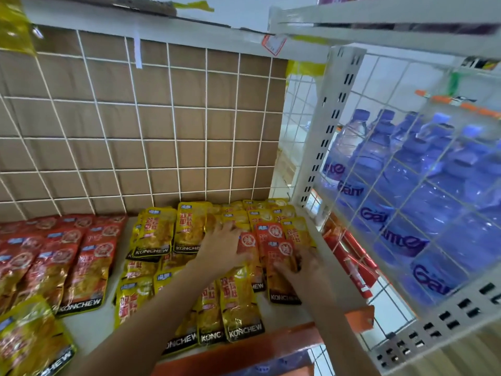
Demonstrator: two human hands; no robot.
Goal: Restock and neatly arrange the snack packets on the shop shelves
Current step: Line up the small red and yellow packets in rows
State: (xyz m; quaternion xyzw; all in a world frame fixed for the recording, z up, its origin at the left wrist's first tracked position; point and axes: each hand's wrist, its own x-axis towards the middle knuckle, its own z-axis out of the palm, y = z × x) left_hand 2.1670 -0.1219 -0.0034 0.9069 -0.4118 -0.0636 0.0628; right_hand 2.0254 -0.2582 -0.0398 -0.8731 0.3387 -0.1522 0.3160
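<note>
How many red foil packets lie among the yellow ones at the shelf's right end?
3 red foil packets: one by the left hand, one farther back, one under the right hand. More may be hidden.

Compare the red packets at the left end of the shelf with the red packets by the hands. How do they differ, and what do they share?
The left red packets form a big batch on their own; the right red packets are only a few, mixed among yellow packets. No hand touches the left red packets; the left hand and right hand lie at the right red packets. Both are red with a black KONCHEW band.
</note>
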